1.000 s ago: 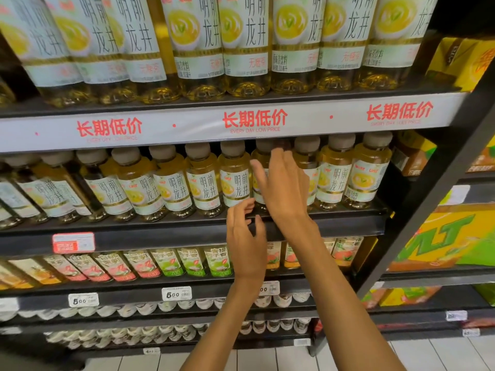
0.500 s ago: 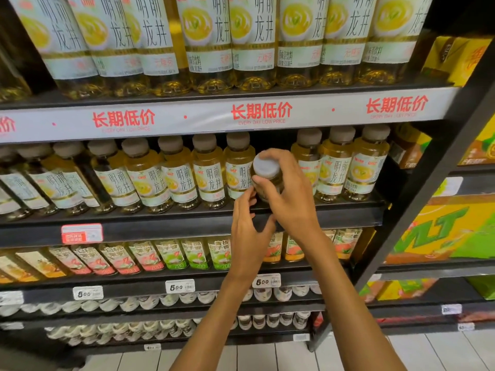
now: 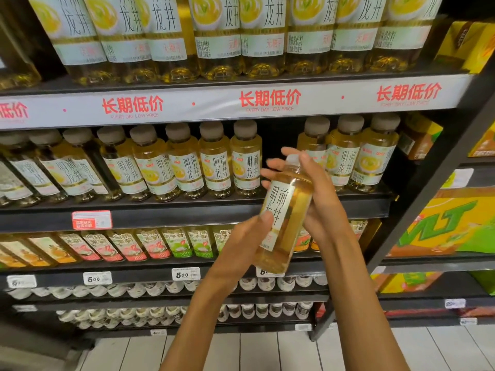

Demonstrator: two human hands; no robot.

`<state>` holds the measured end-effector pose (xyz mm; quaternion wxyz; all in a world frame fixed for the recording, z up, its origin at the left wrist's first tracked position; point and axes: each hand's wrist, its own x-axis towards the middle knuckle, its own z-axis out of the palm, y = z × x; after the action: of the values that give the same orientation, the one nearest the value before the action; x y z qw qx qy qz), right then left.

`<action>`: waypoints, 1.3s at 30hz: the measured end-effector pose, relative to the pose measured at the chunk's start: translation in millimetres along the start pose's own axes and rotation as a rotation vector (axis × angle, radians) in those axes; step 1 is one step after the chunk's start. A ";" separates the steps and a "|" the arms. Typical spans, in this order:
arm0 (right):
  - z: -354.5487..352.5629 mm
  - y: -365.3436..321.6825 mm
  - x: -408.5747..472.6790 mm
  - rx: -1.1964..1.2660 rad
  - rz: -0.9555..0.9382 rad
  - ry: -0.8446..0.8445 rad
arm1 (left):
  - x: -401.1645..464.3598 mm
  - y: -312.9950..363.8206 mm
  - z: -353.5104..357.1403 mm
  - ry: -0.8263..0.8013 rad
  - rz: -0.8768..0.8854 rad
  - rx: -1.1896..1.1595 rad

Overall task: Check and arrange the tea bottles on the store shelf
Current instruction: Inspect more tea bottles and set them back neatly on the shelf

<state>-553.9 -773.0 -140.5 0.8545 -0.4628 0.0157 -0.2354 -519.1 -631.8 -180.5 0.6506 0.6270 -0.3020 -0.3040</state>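
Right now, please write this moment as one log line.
step: check | both hands hold tea bottle | left hand low, right hand high | shelf row has gap

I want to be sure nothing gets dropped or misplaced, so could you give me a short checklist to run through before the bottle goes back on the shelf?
1. Held tea bottle gripped by both hands: ok; left hand grips its lower part, right hand wraps its upper part.
2. Free slot in the row: ok; a dark gap is open between the shelf bottles.
3. Label faces outward: ok; the characters face the camera.
4. Bottle upright: not ok; it is tilted.
5. Cap tight: cannot tell; the right hand hides it.
6. Neighbouring bottle standing: ok.
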 end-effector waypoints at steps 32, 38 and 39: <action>-2.7 -2.6 -13.6 0.152 0.128 -0.022 | -21.8 8.5 15.7 -0.227 -0.338 -0.468; -11.5 -3.9 -10.3 -0.030 0.139 0.130 | -24.8 14.1 15.9 -0.130 -0.285 -0.263; -12.8 -3.7 -10.0 -0.025 0.176 0.135 | -26.5 15.6 17.4 -0.158 -0.300 -0.320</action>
<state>-567.4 -780.6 -146.7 0.8630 -0.4533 0.1169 -0.1900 -549.1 -621.8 -164.8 0.6636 0.5282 -0.2034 -0.4892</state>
